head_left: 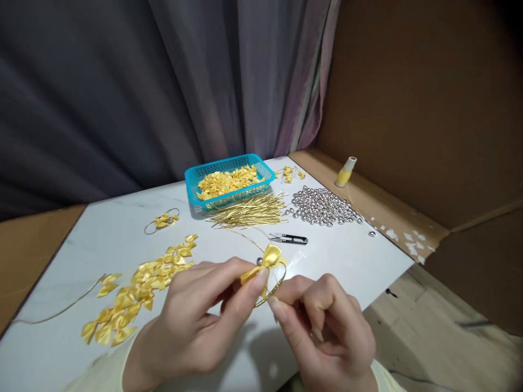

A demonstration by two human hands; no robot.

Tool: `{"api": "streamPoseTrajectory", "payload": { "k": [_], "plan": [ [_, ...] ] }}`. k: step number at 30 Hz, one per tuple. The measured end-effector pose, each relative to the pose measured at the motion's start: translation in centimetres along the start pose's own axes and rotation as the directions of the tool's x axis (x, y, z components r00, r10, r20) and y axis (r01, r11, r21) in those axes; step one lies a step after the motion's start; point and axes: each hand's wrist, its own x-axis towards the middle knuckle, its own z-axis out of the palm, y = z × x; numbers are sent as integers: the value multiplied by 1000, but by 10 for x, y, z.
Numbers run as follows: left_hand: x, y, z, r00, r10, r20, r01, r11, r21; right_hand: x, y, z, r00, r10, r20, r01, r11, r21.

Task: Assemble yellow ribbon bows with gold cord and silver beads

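My left hand [204, 321] pinches a yellow satin bow [271, 257] between thumb and fingertips. A round silver bead [260, 261] sits against that bow. From the bow a gold wire [278, 287] bends round into a loop, and its lower part meets the fingertips of my right hand [327, 321], which are closed in a pinch on it. Both hands are raised above the front of the white table. Loose yellow bows [143, 286] lie to the left of my left hand. Black thread snips [291, 239] rest just beyond the held bow.
Behind lies a bundle of gold wires [253, 211], with a blue basket [190, 188] of bows past it. Silver beads [322, 207] are heaped at the right, near a yellow thread cone [345, 172]. A wired bow piece [164, 220] lies at left. Cardboard [425, 109] walls the right side.
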Motion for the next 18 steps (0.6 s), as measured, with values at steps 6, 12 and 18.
{"api": "streamPoseTrajectory", "payload": {
  "k": [6,12,18],
  "plan": [
    [1,-1,0,1000,0,10,1,997,-75,1,1,-3,999,-11,52,10,1000,14],
    [-2,-4,2,1000,-23,11,24,996,-88,1,-2,-2,999,26,27,-26,1000,-9],
    [-2,-3,3,999,-32,-1,31,995,-90,-3,0,-1,998,44,35,-45,999,6]
  ]
}}
